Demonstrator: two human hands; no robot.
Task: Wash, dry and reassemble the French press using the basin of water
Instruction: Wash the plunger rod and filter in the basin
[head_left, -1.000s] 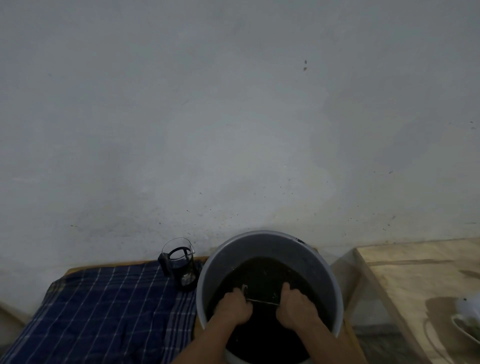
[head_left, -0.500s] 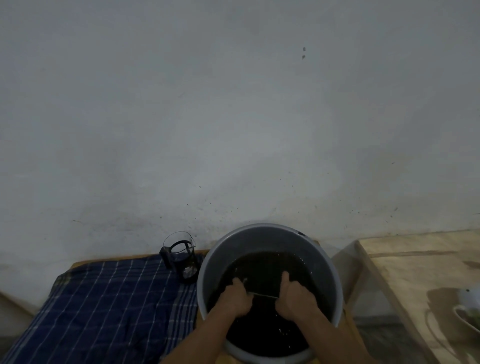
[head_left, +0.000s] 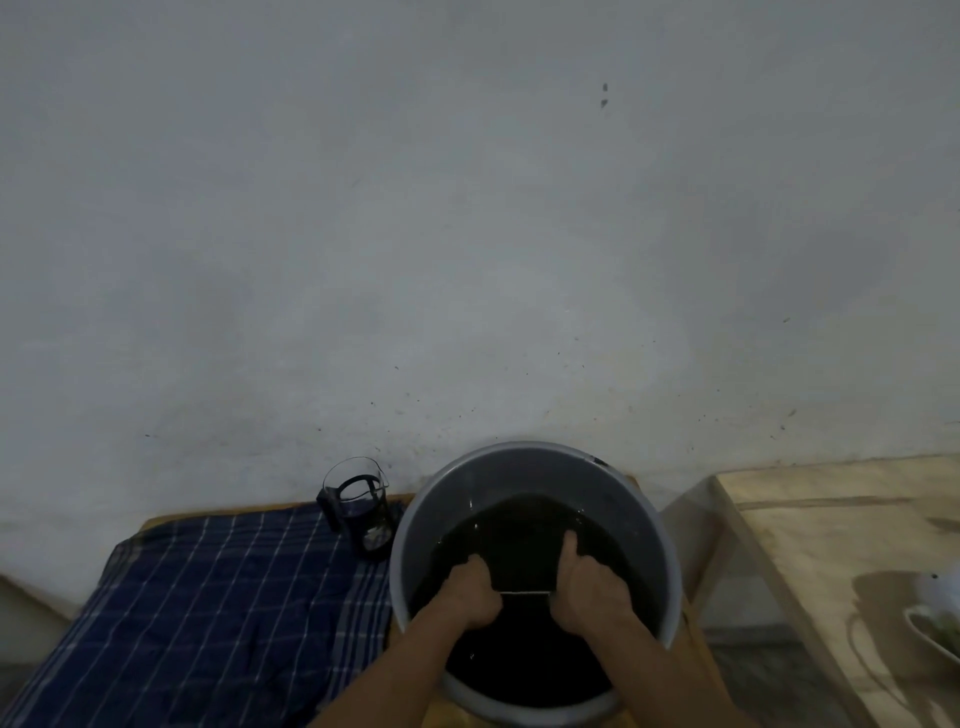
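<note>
Nearest the camera, two bare forearms are seen reaching into the grey basin (head_left: 655, 525), which is filled with dark water (head_left: 524, 540) and stands at the right end of the low wooden counter (head_left: 636, 480). The left hand (head_left: 470, 592) is clenched round one end of a thin metal rod (head_left: 524, 592), and the right hand (head_left: 592, 592) is clenched round the other end, its thumb laid forward over the water. The rod is held level just at the water's surface between the two fists; what it carries below cannot be told. To the left, the counter is covered by a blue checked cloth (head_left: 208, 613). At the cloth's far right corner, just beside the basin, the glass carafe (head_left: 358, 506) in its black frame is stood upright. A grey wall (head_left: 467, 234) rises behind.
</note>
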